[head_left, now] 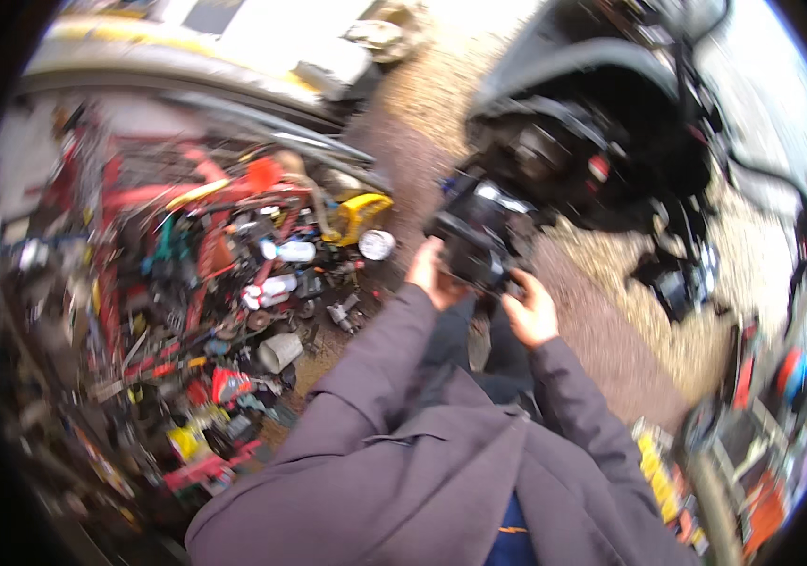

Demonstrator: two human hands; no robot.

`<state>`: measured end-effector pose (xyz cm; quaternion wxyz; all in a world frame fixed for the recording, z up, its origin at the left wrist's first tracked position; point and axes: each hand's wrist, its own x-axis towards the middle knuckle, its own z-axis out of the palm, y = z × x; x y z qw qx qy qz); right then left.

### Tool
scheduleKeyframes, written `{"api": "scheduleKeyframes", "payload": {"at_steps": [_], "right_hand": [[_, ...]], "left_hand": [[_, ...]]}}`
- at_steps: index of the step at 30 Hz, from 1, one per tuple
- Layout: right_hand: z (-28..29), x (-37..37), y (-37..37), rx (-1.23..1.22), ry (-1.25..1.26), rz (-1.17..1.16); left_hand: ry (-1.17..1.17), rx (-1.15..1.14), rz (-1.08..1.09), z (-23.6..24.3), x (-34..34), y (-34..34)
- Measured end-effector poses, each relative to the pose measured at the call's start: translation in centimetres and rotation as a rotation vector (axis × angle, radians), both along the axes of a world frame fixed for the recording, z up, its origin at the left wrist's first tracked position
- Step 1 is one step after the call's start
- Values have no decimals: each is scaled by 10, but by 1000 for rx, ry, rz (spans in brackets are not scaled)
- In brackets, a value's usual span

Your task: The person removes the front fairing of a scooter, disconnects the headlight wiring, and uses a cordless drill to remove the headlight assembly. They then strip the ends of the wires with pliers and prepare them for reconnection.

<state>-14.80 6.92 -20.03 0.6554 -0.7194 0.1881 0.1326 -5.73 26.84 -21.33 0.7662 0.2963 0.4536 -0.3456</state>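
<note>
My left hand and my right hand both grip a bulky black object, with glossy and dark parts, at the centre of the view. The left hand is closed on its lower left side, the right on its lower right, with thumb and fingers at the edge. Motion blur hides what exactly it is. Just beyond it is a dark scooter-like vehicle with a black open body and cables; I cannot tell whether the held object touches it.
At left lies a dense jumble of tools, red metal frames, cans and a yellow tool beside a pale ledge. A worn brown mat lies on gravelly ground under me. More equipment is piled at lower right.
</note>
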Motion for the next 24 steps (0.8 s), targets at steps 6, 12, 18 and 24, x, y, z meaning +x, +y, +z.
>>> {"api": "scheduleKeyframes", "payload": {"at_steps": [6, 12, 18, 24], "right_hand": [[-41, 0, -21, -81, 139, -21], [-57, 16, -41, 33, 300, -142], [-84, 21, -77, -441, 191, -39], [-97, 32, -120, -797, 290, 147]], "left_hand": [[116, 85, -115, -25, -19, -20], [-62, 77, -159, -32, -39, -23], [-91, 157, -306, -7, -44, 36], [-152, 316, -39, -3, -41, 189]]}}
